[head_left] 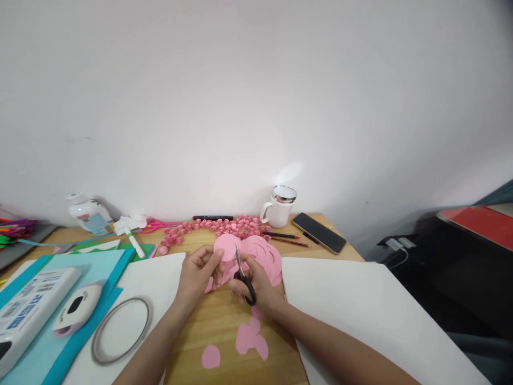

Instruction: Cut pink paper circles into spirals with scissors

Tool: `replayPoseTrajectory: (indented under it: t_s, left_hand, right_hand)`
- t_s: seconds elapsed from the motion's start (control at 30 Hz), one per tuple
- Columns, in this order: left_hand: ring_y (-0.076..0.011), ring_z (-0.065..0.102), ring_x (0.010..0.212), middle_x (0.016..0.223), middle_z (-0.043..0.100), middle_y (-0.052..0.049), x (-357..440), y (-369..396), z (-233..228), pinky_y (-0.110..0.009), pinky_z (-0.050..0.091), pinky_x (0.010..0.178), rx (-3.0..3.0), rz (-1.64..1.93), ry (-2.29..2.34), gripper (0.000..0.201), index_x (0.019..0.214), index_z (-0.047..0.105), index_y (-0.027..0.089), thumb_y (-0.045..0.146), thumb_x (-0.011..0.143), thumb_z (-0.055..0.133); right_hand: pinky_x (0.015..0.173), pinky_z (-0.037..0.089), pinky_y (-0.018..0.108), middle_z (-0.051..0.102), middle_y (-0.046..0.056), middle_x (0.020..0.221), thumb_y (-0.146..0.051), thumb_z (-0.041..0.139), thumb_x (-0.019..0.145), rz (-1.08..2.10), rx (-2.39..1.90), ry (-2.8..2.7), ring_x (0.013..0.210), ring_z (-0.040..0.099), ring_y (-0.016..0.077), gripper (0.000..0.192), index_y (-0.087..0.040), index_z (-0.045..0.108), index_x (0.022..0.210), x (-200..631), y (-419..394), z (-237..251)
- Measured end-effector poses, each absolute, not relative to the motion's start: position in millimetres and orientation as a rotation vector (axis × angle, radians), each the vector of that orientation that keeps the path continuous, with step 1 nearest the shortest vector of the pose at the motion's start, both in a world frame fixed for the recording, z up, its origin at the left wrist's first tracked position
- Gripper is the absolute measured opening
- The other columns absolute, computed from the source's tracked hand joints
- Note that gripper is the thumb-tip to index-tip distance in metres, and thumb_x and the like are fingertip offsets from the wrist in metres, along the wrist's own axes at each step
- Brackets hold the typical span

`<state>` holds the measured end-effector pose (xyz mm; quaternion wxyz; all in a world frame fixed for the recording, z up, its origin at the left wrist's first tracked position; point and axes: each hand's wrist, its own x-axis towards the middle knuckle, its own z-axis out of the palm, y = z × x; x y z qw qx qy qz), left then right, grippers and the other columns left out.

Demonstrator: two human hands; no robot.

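My left hand pinches a pink paper circle at its lower left edge, holding it up over the table. In my right hand is a pair of black-handled scissors, fingers in the loops. The scissor blades point up and touch or overlap the circle's right edge; whether they are cutting into it I cannot tell. Behind my right hand lies a heap of cut pink paper circles. Nearer me on the wood are pink paper scraps and a loose pink paper piece.
Small rolled pink paper flowers spread along the back. A white mug, pencils and a phone stand or lie at back right. White sheets flank the wooden table. A tape roll lies left.
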<state>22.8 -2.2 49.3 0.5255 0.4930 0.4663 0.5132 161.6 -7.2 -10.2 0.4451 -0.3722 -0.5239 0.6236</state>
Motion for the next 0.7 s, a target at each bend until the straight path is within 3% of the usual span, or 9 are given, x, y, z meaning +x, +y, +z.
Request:
replayPoseTrajectory:
  t_s: [0.2, 0.53, 0.7]
  left_hand:
    - [-0.0057, 0.039, 0.031, 0.036, 0.049, 0.007, 22.8, -1.5, 38.3, -0.017, 0.028, 0.035, 1.245, 1.190, 1.169, 0.023, 0.058, 0.054, 0.015, 0.031, 0.067, 0.069]
    - [-0.0066, 0.041, 0.026, 0.034, 0.053, 0.005, 23.2, -2.5, 40.6, -0.016, 0.028, 0.032, 1.252, 1.148, 1.178, 0.022, 0.063, 0.056, 0.015, 0.033, 0.073, 0.063]
    - [-0.0052, 0.040, 0.026, 0.033, 0.051, 0.005, 23.9, -3.8, 43.5, -0.015, 0.028, 0.031, 1.264, 1.130, 1.191, 0.026, 0.055, 0.054, 0.014, 0.032, 0.070, 0.066]
  right_hand:
    - [0.035, 0.030, 0.015, 0.053, -0.010, 0.047, -0.035, 0.065, 0.070, 1.542, -0.886, -1.297, 0.036, 0.042, 0.0068, 0.038, -0.020, 0.042, 0.097, 161.2, -7.8, -13.6]
    - [0.037, 0.034, 0.015, 0.053, -0.009, 0.050, -0.032, 0.070, 0.067, 1.607, -0.828, -1.285, 0.038, 0.045, 0.0065, 0.038, -0.020, 0.045, 0.093, 159.4, -9.8, -8.3]
    - [0.040, 0.034, 0.016, 0.056, -0.007, 0.059, -0.033, 0.070, 0.068, 1.625, -0.750, -1.296, 0.043, 0.046, 0.0068, 0.037, -0.021, 0.043, 0.088, 160.1, -9.6, -8.5]
